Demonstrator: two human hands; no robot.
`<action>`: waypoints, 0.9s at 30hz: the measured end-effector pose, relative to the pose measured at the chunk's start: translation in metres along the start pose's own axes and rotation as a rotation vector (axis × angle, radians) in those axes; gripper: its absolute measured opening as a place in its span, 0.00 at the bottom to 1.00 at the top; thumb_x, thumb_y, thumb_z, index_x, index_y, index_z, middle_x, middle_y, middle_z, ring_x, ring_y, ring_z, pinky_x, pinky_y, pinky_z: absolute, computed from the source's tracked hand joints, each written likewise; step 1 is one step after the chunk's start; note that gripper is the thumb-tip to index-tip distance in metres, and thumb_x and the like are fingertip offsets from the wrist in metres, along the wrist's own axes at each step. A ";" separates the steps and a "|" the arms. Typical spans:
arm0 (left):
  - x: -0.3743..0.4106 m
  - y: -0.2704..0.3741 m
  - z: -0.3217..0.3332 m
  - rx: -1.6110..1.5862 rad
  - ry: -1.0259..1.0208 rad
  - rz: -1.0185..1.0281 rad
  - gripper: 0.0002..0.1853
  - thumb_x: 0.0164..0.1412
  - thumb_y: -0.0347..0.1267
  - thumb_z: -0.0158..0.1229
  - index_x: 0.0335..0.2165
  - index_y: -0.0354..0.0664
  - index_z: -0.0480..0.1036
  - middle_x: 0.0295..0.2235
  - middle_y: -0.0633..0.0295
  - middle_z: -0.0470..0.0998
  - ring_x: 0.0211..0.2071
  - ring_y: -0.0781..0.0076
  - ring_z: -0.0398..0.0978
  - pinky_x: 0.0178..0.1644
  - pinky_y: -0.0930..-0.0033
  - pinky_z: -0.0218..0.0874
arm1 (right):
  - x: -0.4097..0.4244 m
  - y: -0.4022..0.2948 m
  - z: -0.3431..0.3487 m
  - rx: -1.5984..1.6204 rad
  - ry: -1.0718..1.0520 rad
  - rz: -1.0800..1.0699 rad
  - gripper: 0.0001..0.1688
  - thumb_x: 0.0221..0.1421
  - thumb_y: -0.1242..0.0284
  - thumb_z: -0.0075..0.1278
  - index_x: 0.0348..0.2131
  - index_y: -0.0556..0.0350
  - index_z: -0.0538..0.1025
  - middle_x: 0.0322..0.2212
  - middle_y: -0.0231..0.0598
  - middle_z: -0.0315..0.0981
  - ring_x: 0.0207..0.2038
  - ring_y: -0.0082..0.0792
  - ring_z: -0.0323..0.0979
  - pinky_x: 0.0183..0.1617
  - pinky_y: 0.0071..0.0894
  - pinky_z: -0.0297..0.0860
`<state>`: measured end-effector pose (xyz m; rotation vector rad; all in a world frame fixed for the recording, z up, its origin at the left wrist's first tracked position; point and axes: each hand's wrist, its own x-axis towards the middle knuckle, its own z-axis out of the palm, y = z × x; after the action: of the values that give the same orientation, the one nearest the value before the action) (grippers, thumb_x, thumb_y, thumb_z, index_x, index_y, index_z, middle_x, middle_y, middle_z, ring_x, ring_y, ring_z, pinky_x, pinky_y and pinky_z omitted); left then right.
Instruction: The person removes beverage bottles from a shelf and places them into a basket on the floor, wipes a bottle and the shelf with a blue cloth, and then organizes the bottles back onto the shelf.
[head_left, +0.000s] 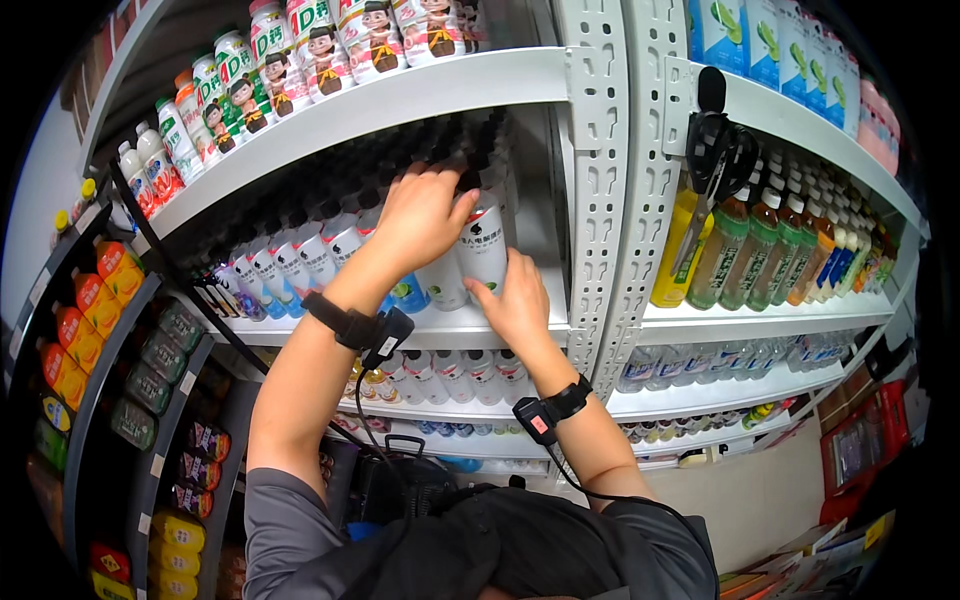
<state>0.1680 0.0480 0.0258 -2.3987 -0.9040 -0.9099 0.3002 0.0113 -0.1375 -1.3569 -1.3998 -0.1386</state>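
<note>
A white-labelled drink bottle (484, 244) with a dark cap stands at the front right of the middle shelf (517, 330). My right hand (517, 304) grips its lower part, thumb in front and fingers round the right side. Over the neighbouring dark caps reaches my left hand (424, 214), its thumb against the bottle's upper left. What those left fingertips touch is hidden. To the left runs a row of similar clear bottles (345, 240). One bottle with a blue-and-green lower label (409, 292) shows below my left hand.
Perforated white uprights (596, 225) border the shelf's right side. Scissors (705, 180) hang there, before green-labelled tea bottles (765, 247). Milk-drink bottles (322, 45) fill the shelf above. More bottles (450, 375) stand below. A dark rack (112, 315) holds orange drinks at left.
</note>
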 end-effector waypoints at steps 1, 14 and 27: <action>0.000 -0.002 0.005 -0.024 0.040 0.022 0.18 0.64 0.40 0.58 0.45 0.37 0.76 0.37 0.48 0.79 0.41 0.43 0.73 0.49 0.50 0.64 | 0.001 0.001 0.000 0.004 -0.035 0.015 0.43 0.47 0.58 0.67 0.52 0.70 0.68 0.43 0.56 0.72 0.46 0.58 0.72 0.46 0.49 0.71; -0.028 0.032 -0.047 -0.614 -0.121 -0.059 0.22 0.63 0.36 0.61 0.52 0.38 0.70 0.47 0.55 0.78 0.50 0.67 0.74 0.56 0.65 0.64 | -0.017 -0.016 -0.036 0.294 0.088 -0.353 0.41 0.51 0.64 0.65 0.55 0.72 0.65 0.44 0.60 0.72 0.45 0.61 0.71 0.51 0.52 0.66; -0.143 -0.006 -0.084 -1.421 0.311 -0.830 0.21 0.67 0.46 0.56 0.39 0.36 0.75 0.35 0.56 0.81 0.35 0.70 0.81 0.38 0.69 0.73 | 0.075 -0.045 -0.016 0.372 0.101 -0.041 0.21 0.61 0.61 0.54 0.41 0.64 0.77 0.32 0.53 0.78 0.40 0.53 0.75 0.44 0.48 0.71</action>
<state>0.0454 -0.0567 -0.0146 -2.5683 -1.4151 -2.9232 0.2978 0.0308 -0.0511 -1.0002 -1.2940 0.0268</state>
